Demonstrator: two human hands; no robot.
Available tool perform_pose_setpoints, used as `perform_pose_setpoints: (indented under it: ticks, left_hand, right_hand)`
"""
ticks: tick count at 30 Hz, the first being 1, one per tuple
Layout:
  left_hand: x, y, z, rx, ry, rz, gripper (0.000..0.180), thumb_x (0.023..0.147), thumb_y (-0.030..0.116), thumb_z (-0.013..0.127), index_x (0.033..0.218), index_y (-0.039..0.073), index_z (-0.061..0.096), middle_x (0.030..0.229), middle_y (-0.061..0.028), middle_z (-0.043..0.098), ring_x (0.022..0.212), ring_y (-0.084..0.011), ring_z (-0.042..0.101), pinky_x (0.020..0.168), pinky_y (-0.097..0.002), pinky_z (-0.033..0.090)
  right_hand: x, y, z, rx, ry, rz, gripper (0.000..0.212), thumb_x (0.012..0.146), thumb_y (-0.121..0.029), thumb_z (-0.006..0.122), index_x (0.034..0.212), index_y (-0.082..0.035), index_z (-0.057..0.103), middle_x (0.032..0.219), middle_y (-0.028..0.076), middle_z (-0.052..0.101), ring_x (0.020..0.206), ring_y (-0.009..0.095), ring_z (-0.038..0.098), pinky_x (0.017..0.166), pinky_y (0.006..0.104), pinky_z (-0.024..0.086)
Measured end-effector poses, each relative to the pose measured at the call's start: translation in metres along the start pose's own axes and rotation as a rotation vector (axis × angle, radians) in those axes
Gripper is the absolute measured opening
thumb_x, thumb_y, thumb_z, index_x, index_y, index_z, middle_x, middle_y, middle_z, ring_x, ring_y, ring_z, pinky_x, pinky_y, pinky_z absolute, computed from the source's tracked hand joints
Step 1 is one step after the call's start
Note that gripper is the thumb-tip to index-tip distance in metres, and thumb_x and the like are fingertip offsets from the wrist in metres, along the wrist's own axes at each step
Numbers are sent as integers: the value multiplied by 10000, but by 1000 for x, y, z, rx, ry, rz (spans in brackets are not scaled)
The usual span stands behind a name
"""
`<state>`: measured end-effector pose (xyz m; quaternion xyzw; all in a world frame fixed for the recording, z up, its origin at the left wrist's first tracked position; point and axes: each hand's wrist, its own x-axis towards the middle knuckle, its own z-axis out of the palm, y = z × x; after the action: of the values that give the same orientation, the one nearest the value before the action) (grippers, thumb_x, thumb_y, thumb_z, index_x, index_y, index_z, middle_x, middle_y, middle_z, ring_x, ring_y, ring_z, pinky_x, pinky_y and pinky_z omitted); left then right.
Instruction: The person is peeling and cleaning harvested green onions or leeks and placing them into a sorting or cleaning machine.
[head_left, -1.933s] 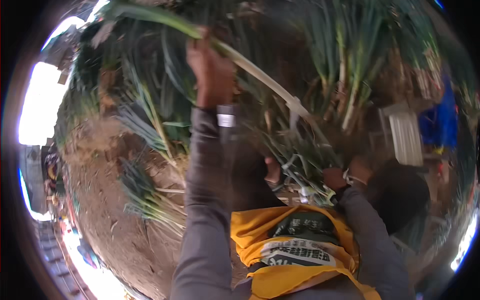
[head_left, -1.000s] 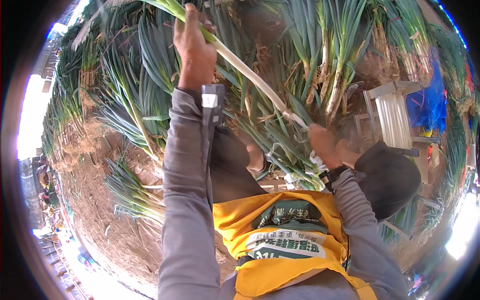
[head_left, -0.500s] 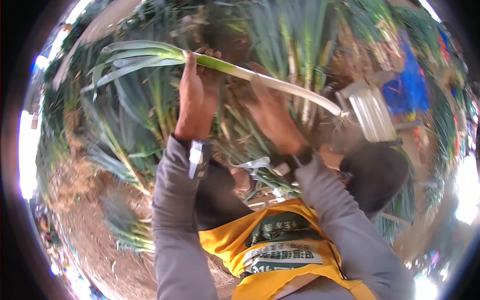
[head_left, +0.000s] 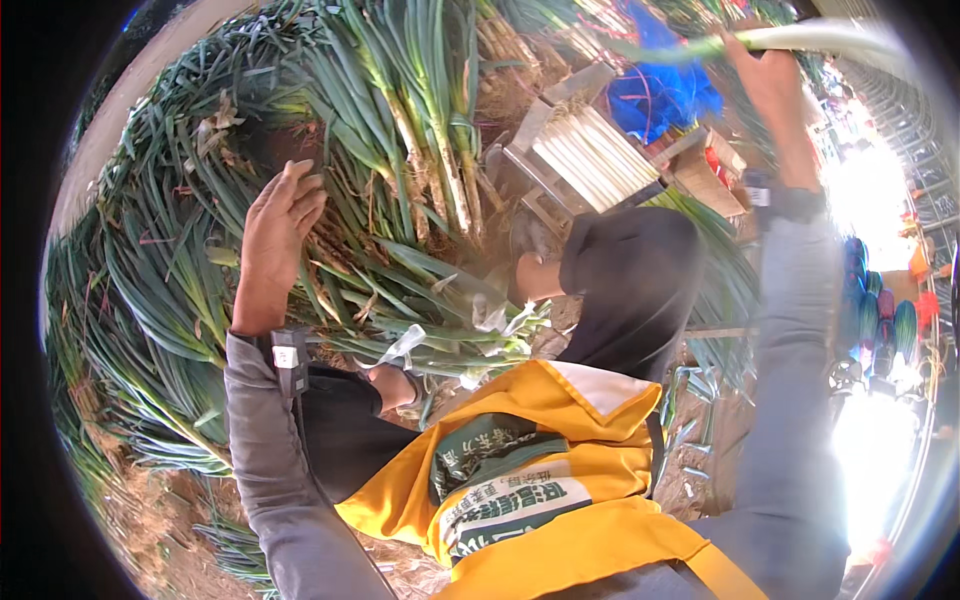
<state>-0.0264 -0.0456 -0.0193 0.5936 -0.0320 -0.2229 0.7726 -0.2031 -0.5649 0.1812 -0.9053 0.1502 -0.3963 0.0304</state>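
Note:
High at the right, my right hand is closed around a long green onion. Its white stalk points right and its green leaves trail left, smeared by motion. On the left, my left hand is raised with fingers apart and a little bent, holding nothing. Below and around it lie many green onions with long green leaves. A bunch of upright green onions stands just right of that hand, pale stalks toward me.
Ahead on the right is a metal frame bearing a row of white stalks or bars. Behind it lies blue plastic, with a cardboard box beside it. Clear plastic strips lie near my feet. Dirt ground shows at lower left.
My right hand has swung up and right, carrying the green onion. My left hand has let go of it and is now apart at the left. The view has turned toward the right.

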Motion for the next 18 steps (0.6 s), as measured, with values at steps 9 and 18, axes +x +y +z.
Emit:
perform_pose_setpoints:
  ticks: [9, 18]
  left_hand:
    - [-13, 19, 10, -113, -30, 36, 419, 1039, 296, 591, 1346, 11, 592, 1102, -29, 679, 980, -137, 638, 907, -302, 501]
    - [-21, 22, 13, -47, 90, 71, 427, 1052, 273, 559, 1379, -1, 556, 1133, -22, 664, 991, -132, 630, 939, -306, 489]
  right_hand:
    - [-145, 184, 76, -263, -870, 87, 385, 822, -256, 722, 1107, -4, 670, 1139, 239, 676, 1015, 412, 656, 846, 494, 522]
    - [-255, 282, 238, 16, -1194, -80, 433, 899, -258, 703, 1269, -41, 646, 1205, 114, 660, 933, 270, 672, 839, 390, 540]
